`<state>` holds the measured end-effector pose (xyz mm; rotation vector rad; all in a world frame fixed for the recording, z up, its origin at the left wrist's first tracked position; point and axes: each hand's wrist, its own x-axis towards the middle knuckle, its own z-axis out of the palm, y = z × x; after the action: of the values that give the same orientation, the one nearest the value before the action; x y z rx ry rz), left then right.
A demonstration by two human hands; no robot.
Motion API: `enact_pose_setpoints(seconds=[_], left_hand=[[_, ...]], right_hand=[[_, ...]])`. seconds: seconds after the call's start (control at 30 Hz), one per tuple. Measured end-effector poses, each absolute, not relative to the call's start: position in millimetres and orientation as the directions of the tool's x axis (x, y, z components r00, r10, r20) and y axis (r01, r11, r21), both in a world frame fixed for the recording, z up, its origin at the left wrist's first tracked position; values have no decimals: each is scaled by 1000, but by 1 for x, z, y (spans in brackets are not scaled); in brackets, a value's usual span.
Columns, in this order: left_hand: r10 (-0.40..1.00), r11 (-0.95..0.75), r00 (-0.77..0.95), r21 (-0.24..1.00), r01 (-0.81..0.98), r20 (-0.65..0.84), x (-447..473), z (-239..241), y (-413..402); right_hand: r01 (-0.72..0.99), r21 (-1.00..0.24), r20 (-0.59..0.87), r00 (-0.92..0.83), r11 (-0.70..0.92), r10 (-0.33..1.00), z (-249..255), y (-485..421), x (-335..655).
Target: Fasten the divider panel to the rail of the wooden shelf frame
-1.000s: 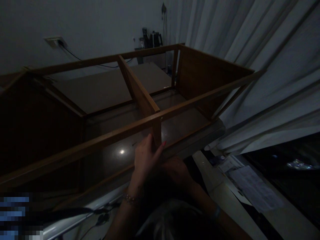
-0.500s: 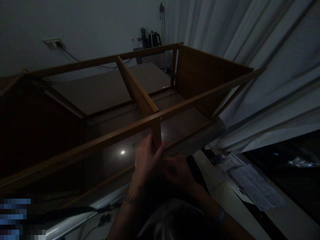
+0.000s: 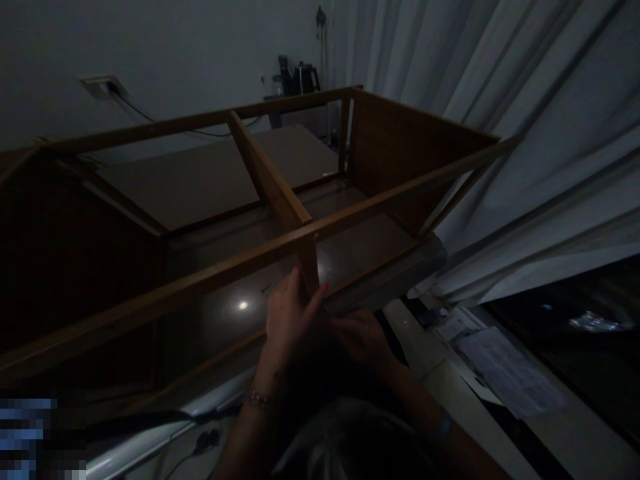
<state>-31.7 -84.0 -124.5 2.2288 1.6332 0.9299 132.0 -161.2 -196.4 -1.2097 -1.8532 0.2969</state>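
A wooden cabinet frame (image 3: 215,270), open at the top, fills the middle of the dim head view. Its centre upright (image 3: 309,263) meets the near rail, and a divider board (image 3: 273,177) runs back from there. My left hand (image 3: 287,317) is wrapped around the lower part of this upright, thumb on its right side. Just to the right and lower, my right hand (image 3: 365,337) is closed with its fingertips together near the upright's base. Whatever it pinches, if anything, is lost in shadow. A small dark screw or nail (image 3: 265,289) lies on the panel inside the frame.
Grey-white curtains (image 3: 480,73) hang along the right. Papers (image 3: 510,367) lie at the lower right. A kettle (image 3: 304,77) stands behind the frame, and a wall socket (image 3: 104,87) with a plugged-in cable is at the left. The frame rests on a padded surface (image 3: 415,267).
My right hand's fingers have shifted from a tighter curl to a straighter pinch, slightly right. The left hand keeps its hold on the upright. The view has moved a little.
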Motion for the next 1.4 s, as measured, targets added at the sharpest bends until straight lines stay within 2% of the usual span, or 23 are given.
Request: enact_pose_setpoints(seconds=[0.2,0.43,0.6,0.7,0.9,1.0,1.17,1.4], left_hand=[[914,-360,186,511,781,360,-32,-125,-83],[916,-356,186,504,787,355,-33,-127,-84],[925,-344,172,557,756,338,-32,-126,-84],[931,-336,169,576,745,325,-32,-125,-84],[924,-346,166,569,746,343,-32,-124,-84],[923,-348,172,561,751,343,-32,-125,-84],[930,-333,166,557,761,329,-32,-125,-84],[930,-335,169,564,755,327,-31,-122,-84]], right_hand=[[601,-543,572,-246,586,783,-200,-158,134],[625,-470,626,-262,623,734,-207,-159,129],[693,-515,598,-132,505,791,-210,-162,131],[691,-586,536,-62,423,842,-207,-166,128],[468,-859,317,174,205,932,-194,-175,110],[316,-940,218,263,130,940,-192,-178,101],[105,-993,86,265,60,960,-192,-178,96],[-57,-998,-31,201,-20,979,-190,-176,98]])
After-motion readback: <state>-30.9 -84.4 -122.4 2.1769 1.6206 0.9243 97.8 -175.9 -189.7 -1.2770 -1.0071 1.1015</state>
